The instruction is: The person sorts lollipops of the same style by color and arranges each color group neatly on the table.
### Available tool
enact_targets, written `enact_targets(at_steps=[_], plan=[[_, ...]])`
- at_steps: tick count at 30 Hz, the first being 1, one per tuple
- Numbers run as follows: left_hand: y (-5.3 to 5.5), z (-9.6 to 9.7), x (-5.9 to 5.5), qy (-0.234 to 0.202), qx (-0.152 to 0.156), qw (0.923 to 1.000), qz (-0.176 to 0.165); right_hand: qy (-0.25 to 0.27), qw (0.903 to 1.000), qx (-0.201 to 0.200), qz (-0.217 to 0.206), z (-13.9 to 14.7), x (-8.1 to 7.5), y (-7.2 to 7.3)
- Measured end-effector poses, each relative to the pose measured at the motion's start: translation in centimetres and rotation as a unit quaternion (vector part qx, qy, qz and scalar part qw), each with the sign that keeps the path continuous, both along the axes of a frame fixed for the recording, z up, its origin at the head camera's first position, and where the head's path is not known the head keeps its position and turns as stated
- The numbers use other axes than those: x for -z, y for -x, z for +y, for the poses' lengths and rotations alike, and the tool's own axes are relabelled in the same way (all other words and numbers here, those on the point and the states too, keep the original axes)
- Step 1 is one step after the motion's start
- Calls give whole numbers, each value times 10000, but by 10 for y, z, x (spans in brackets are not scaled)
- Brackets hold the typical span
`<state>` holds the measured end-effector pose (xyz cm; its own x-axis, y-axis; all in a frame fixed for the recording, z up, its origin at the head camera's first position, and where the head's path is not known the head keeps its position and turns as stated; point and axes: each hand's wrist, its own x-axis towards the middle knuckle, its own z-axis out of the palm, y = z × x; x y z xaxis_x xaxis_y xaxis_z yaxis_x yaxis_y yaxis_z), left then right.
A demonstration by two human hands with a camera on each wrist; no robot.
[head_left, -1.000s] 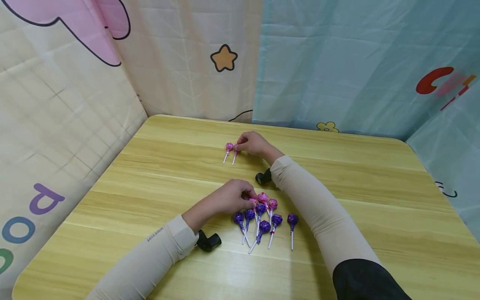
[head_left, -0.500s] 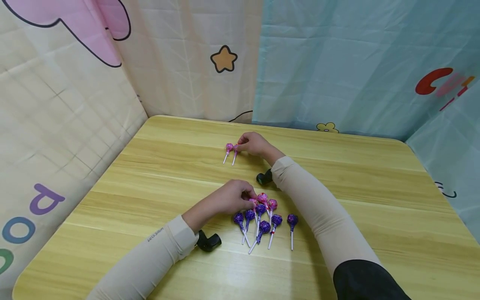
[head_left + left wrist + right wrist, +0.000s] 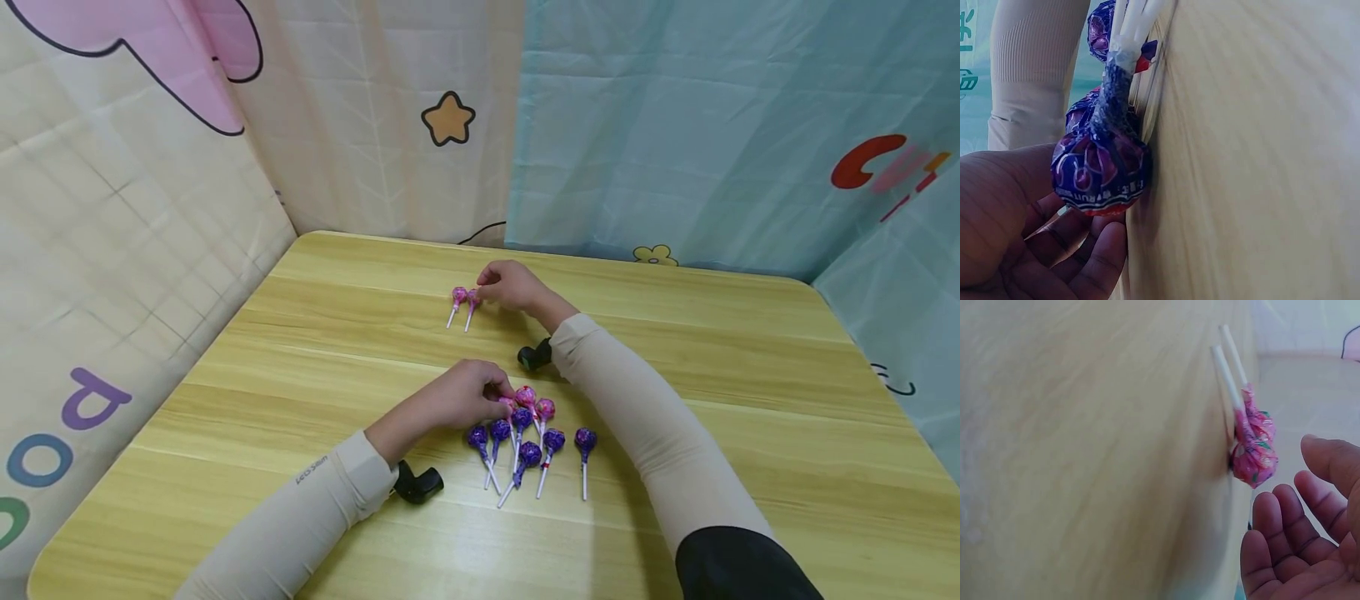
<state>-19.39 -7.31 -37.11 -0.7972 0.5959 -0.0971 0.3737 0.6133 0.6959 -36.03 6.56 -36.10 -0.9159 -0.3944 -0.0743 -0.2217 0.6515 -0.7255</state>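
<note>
Two pink-wrapped lollipops (image 3: 459,295) lie side by side near the back of the table, white sticks toward the front. My right hand (image 3: 516,286) is just right of them; in the right wrist view its fingers (image 3: 1294,525) are spread and apart from the nearer pink lollipop (image 3: 1255,464). My left hand (image 3: 467,397) is at the middle pile, thumb and forefinger pinching the head of a pink lollipop (image 3: 508,405), mostly hidden. Close by lie two more pink lollipops (image 3: 526,396) and several purple lollipops (image 3: 521,418). One purple lollipop (image 3: 1102,172) covers the left fingertips in the left wrist view.
A lone purple lollipop (image 3: 585,440) lies right of the pile, beside the right forearm. Black wrist cameras (image 3: 418,483) stick out below both cuffs. The wooden table (image 3: 337,325) is bordered by printed curtains (image 3: 660,125) at the back and sides.
My right hand has let go of the pink lollipop and drawn slightly to the right, leaving it beside the other one. The left hand and the pile have not moved.
</note>
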Motion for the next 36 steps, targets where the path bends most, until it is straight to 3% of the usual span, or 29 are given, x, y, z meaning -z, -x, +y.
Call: enact_targets(at_steps=[8,29,36], plan=[[-1,0,1,-107,-23,9999,-36,184,9998,-33,74,4,-11,-8],[-3,0,2,-149,-40,9999,-43,581,9962,-576,299,29,-24,-63],[-2,-1,2,-118,-80,9999,-21,367,9961,-721,347,41,-32,-81]])
